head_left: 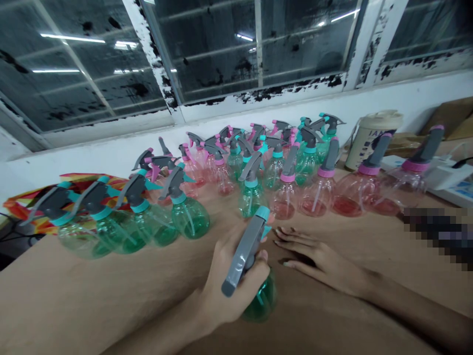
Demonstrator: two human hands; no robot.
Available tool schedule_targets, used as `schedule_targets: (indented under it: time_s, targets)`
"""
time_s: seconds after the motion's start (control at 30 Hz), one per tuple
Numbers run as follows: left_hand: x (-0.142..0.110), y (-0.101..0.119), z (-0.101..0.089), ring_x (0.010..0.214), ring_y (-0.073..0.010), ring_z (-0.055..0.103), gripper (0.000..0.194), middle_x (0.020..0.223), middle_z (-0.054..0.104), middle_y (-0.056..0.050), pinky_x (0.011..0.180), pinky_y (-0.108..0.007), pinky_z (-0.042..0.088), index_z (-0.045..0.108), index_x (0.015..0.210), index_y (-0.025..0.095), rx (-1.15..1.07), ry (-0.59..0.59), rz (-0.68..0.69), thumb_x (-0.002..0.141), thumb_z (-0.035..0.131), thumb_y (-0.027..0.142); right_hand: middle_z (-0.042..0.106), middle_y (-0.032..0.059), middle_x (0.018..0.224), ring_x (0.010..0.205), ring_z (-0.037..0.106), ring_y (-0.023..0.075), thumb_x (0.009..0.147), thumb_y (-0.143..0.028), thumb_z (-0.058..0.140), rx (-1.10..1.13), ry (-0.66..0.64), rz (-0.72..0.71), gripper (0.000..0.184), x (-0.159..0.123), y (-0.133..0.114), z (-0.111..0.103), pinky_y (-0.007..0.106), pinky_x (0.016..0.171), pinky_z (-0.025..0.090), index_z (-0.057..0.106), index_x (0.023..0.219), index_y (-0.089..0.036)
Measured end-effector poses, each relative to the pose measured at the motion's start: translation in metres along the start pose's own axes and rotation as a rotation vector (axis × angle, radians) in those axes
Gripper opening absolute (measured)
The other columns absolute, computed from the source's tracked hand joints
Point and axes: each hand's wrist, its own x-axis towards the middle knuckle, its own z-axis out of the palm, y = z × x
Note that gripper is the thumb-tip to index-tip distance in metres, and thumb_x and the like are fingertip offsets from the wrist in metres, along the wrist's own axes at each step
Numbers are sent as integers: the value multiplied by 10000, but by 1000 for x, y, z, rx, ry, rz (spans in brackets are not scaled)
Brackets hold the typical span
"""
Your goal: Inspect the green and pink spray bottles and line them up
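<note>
My left hand [234, 276] is wrapped round the neck of a green spray bottle [260, 301], whose grey trigger head with a turquoise nozzle points away from me. The fingers and head cover much of this bottle. To its right, my right hand [321, 259] rests on the brown table [155, 305] with the fingers stretched out and nothing in them. Just beyond my hands stand another green spray bottle [252, 195] and a pink spray bottle [284, 197]. On the left, several green bottles [190, 217] with turquoise collars form a row.
More pink bottles [349, 197] line the right, and a crowd of pink and green ones [223, 177] stands behind. A beige canister [373, 138], a white power strip [443, 172] and a blurred dark object [439, 234] lie rightward. A colourful cloth [33, 202] is at far left.
</note>
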Motion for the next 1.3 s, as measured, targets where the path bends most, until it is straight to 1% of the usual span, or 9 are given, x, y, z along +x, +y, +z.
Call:
schedule_targets:
  time_s: [0.07, 0.13, 0.3, 0.47, 0.6, 0.8, 1.0, 1.17, 1.3]
  targets:
    - [1, 2, 0, 769, -164, 639, 240, 883, 651, -34, 749, -317, 554, 574, 968, 237, -63, -6, -4, 771, 467, 152, 441, 6, 1427, 1328, 373, 221, 897, -468, 489, 7, 3, 4, 482, 0, -1, 0, 458, 1116, 296, 456, 1349, -303]
    - [2, 3, -2, 803, -164, 649, 243, 943, 656, -37, 753, -303, 561, 564, 983, 240, -85, -14, 10, 777, 472, 152, 439, 6, 1429, 1330, 370, 220, 897, -471, 487, 0, 1, 5, 486, 0, -1, 0, 454, 1118, 293, 453, 1351, -299]
    - [2, 3, -6, 696, -152, 637, 184, 789, 641, -5, 690, -280, 544, 550, 981, 233, -1, -33, 23, 819, 480, 178, 424, -6, 1437, 1338, 355, 211, 899, -471, 485, -22, 2, -1, 489, -1, 2, 2, 448, 1124, 283, 442, 1357, -304]
    - [4, 5, -8, 583, -139, 585, 105, 695, 613, 8, 576, -265, 514, 541, 852, 232, 25, -41, 20, 848, 437, 218, 411, -1, 1445, 1343, 347, 206, 907, -477, 466, -52, -8, -7, 496, -1, 3, 3, 448, 1129, 274, 432, 1364, -288]
    - [5, 3, -6, 574, -144, 570, 164, 682, 593, 14, 598, -282, 524, 553, 959, 239, 38, -22, 55, 821, 467, 217, 411, 8, 1446, 1341, 349, 210, 907, -471, 470, -42, -9, -12, 495, 0, 2, 2, 451, 1122, 285, 436, 1362, -281]
    - [0, -3, -2, 670, -165, 598, 283, 727, 598, -4, 683, -327, 534, 556, 1097, 236, 63, -2, 75, 829, 474, 198, 433, 5, 1432, 1331, 368, 217, 905, -452, 486, -18, 16, -29, 488, -1, 2, 1, 469, 1111, 301, 422, 1366, -307]
    - [1, 0, -1, 760, -183, 639, 280, 835, 664, -36, 720, -344, 552, 568, 1058, 225, -2, 1, 12, 795, 482, 184, 432, 1, 1432, 1329, 371, 222, 901, -446, 496, -13, 35, -37, 490, -1, 3, 2, 472, 1108, 307, 419, 1366, -316]
    - [3, 4, -3, 688, -170, 630, 190, 791, 652, -15, 665, -322, 560, 573, 946, 242, -39, -15, 8, 786, 481, 198, 422, 9, 1440, 1336, 360, 219, 906, -463, 475, -28, -1, -13, 496, -1, 1, 0, 463, 1110, 306, 424, 1369, -295]
    - [2, 6, -4, 613, -153, 594, 66, 700, 608, 6, 589, -291, 535, 522, 827, 243, 29, -16, -27, 800, 474, 207, 419, 19, 1442, 1333, 363, 224, 901, -464, 484, -10, 11, -8, 502, 0, 0, 1, 464, 1117, 291, 429, 1367, -287]
